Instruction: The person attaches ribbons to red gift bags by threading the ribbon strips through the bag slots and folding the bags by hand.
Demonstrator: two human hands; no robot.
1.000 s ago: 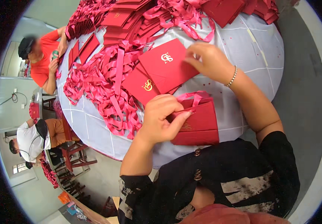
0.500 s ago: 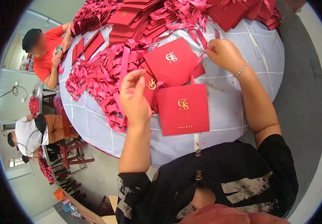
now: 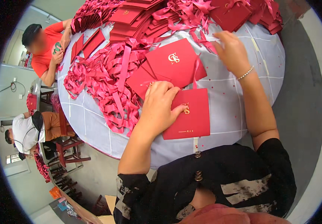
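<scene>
A flat red paper gift bag [image 3: 194, 125] with a gold emblem and a pink ribbon handle [image 3: 196, 72] lies close in front of me. My left hand [image 3: 160, 106] rests on its upper left part, palm down, thumb on the emblem and fingers spread over the corner. Beyond it, another red bag [image 3: 174, 71] overlaps more bags [image 3: 138, 80] partly under my left fingers. My right hand [image 3: 232, 52] is raised over the cloth to the right, blurred, fingers apart, with nothing seen in it. Loose ribbon ends [image 3: 205, 44] lie beside its fingertips.
A heap of pink ribbons [image 3: 101, 82] spreads left on the round, cloth-covered table [image 3: 224, 123]. Stacked red bags [image 3: 134, 18] stand at the far side, with more bags [image 3: 232, 16] at far right. A co-worker in orange [image 3: 45, 48] works at far left; red stools [image 3: 69, 149] stand behind.
My left hand has come down and right onto the near bag. My right hand has let go of the ribbon and opened, rising slightly.
</scene>
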